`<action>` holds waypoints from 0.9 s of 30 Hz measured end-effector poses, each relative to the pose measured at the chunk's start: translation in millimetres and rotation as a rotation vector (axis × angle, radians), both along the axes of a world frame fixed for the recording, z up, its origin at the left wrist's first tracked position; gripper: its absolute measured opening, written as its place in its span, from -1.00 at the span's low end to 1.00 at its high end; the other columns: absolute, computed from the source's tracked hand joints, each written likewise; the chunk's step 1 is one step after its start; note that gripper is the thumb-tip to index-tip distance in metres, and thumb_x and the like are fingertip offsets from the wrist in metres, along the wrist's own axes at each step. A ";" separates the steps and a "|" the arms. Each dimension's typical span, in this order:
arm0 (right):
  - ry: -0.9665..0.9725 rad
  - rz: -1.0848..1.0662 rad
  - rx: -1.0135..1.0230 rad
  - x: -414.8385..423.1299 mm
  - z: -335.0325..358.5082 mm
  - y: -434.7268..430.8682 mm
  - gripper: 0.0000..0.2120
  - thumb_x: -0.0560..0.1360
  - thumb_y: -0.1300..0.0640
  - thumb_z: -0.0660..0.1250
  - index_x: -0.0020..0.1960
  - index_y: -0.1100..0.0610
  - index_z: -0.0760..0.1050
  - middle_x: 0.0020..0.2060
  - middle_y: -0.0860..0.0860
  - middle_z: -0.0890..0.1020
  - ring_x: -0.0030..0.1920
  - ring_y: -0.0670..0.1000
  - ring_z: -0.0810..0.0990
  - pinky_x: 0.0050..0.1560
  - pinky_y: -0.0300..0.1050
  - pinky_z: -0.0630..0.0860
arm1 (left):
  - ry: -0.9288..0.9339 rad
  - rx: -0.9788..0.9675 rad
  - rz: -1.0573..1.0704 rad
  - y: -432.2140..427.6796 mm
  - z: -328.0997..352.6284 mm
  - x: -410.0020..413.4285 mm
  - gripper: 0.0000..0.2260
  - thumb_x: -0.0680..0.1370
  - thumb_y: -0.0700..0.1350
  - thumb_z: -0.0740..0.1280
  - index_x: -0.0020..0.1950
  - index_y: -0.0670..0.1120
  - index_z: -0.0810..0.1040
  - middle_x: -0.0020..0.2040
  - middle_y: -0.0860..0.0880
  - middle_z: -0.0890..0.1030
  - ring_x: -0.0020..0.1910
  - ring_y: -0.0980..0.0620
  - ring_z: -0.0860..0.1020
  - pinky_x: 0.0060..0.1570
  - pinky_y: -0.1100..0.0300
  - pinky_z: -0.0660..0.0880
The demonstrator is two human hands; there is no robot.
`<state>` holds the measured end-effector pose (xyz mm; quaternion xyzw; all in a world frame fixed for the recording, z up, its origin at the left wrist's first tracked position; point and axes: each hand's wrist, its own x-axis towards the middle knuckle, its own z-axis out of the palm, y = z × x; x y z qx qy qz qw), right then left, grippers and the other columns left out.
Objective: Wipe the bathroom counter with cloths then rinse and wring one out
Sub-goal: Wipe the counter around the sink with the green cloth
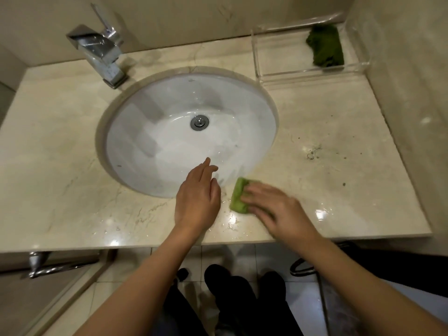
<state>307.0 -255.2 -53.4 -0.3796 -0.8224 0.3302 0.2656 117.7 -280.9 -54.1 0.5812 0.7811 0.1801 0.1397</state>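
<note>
A folded light green cloth (238, 195) lies on the wet beige marble counter (339, 132), just right of the sink's front rim. My right hand (276, 209) presses flat on the cloth, fingers spread and blurred. My left hand (197, 195) hovers at the sink's front edge with straight fingers pointing into the white oval basin (169, 141), holding nothing. A second, dark green cloth (324, 46) lies crumpled in a clear acrylic tray (303, 71) at the back right.
A chrome faucet (101, 52) stands at the back left of the sink. Dark specks of dirt (314, 151) dot the counter to the right. Water droplets sit along the front edge. Walls close in behind and on the right.
</note>
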 end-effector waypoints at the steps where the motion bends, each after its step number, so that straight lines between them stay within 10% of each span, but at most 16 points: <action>1: 0.005 0.039 -0.004 8.9 -0.8 -8.6 -0.77 0.44 0.18 0.36 0.09 0.15 0.61 0.14 -0.01 0.58 0.23 -0.08 0.48 0.33 -0.22 0.31 | -0.002 0.012 -0.006 -0.5 0.0 -0.7 -0.71 0.59 -0.14 0.15 0.29 -0.02 0.45 0.44 0.05 0.35 0.37 0.08 0.31 0.22 0.10 0.35; 16: -0.029 -0.665 0.135 129.0 32.1 41.7 -0.74 0.43 0.37 0.36 0.11 0.22 0.58 0.11 0.05 0.57 0.16 0.01 0.54 0.26 -0.37 0.33 | 0.072 0.108 -0.305 66.4 2.9 100.8 -0.62 0.56 -0.08 0.17 0.39 0.01 0.37 0.49 -0.01 0.28 0.47 -0.02 0.22 0.36 -0.01 0.27; 27: -0.187 -0.285 0.018 72.5 1.8 69.4 -0.63 0.52 0.19 0.24 0.32 0.12 0.43 0.34 0.01 0.41 0.40 0.03 0.30 0.42 -0.10 0.14 | 0.039 0.031 -0.313 74.6 -1.3 106.4 -0.53 0.57 -0.03 0.04 0.50 0.04 0.20 0.54 0.02 0.15 0.52 0.10 0.01 0.48 0.15 -0.06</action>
